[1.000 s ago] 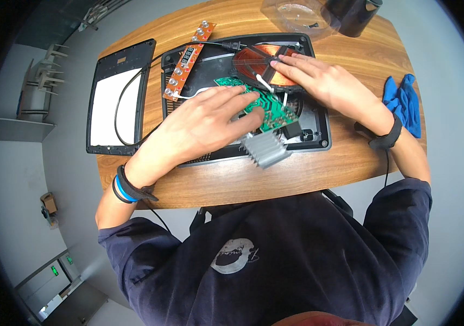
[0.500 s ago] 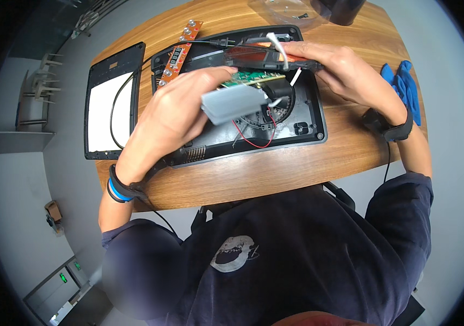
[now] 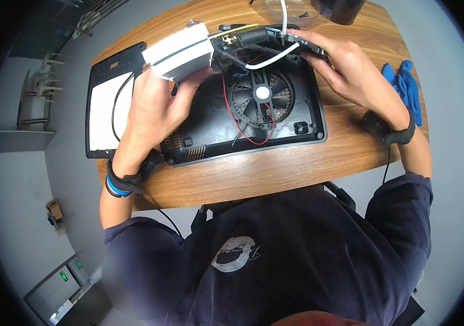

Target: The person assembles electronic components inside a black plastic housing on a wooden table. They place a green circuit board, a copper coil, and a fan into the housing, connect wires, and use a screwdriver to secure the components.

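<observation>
- Since half a second ago, both hands have lifted the inner assembly higher and toward the far edge of the black plastic housing (image 3: 275,127), so the round black fan (image 3: 263,93) in its floor is now uncovered.
- One pale grey finned metal block (image 3: 180,50) is in the left hand (image 3: 158,106); the fingers are closed around its lower edge and hold it above the housing's far left corner.
- One right hand (image 3: 351,68) is clamped on the dark edge of the lifted board at the far right, with one white cable (image 3: 272,58) running under its fingers.
- One red wire (image 3: 237,122) loops across the housing floor beside the fan.
- Both forearms reach forward from the body; each wrist carries one dark band, and the left one also has a blue band.
- One black flat panel with a white centre (image 3: 107,106) lies just left of the housing.
- One pair of blue gloves (image 3: 405,89) lies at the right.
- One oval wooden table (image 3: 275,168) carries all; a grey floor is around it.
</observation>
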The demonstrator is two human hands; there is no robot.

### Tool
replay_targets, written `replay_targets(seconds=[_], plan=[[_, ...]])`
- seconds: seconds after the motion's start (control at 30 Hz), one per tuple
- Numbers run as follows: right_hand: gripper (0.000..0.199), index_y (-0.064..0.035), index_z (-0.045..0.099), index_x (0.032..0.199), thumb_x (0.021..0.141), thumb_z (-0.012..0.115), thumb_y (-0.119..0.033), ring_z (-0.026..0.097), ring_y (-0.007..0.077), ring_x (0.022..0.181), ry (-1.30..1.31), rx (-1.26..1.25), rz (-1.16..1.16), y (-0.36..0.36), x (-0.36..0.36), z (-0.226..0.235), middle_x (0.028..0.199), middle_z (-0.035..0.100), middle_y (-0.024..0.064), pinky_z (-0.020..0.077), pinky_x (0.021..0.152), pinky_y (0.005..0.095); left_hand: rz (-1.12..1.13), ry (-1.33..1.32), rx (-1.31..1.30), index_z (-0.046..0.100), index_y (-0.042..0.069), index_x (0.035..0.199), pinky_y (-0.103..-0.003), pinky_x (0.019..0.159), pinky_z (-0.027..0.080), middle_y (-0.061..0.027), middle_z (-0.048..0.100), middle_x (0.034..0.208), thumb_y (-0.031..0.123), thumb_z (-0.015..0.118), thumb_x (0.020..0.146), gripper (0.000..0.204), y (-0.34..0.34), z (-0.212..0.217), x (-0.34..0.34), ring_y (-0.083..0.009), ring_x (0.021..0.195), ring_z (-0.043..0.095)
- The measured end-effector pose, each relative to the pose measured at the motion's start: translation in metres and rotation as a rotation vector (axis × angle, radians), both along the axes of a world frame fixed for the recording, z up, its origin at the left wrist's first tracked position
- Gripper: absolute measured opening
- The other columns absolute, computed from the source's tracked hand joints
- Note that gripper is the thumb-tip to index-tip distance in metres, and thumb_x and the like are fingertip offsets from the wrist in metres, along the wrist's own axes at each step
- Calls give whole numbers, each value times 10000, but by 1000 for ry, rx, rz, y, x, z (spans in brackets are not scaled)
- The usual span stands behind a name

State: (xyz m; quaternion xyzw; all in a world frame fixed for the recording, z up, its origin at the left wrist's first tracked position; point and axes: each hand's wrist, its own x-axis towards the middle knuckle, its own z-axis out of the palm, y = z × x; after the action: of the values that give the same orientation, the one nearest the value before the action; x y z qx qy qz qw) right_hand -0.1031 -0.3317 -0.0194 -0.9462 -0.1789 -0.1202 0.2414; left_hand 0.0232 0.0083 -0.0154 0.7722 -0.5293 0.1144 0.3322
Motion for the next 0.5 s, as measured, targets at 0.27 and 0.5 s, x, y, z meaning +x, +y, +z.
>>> replay_targets(seconds=[0.27,0.5], plan=[[474,-88,619,1543,1073,680,-105,774,398,865,41,-19,-67,7,-5,11,1064,778,235,627,804,490,10,48,-110,742,-4,1254,-363,814,614,-180,814,1113,9,834,959,310,2,-9,4,-326,966,807],[471,-94,623,1526,1058,685,-85,778,407,912,-2,-54,-5,5,4,2,1107,784,226,632,827,494,-48,-164,-51,741,-25,1275,-385,917,644,-182,795,1269,10,863,887,408,7,1,-8,-346,1085,799]])
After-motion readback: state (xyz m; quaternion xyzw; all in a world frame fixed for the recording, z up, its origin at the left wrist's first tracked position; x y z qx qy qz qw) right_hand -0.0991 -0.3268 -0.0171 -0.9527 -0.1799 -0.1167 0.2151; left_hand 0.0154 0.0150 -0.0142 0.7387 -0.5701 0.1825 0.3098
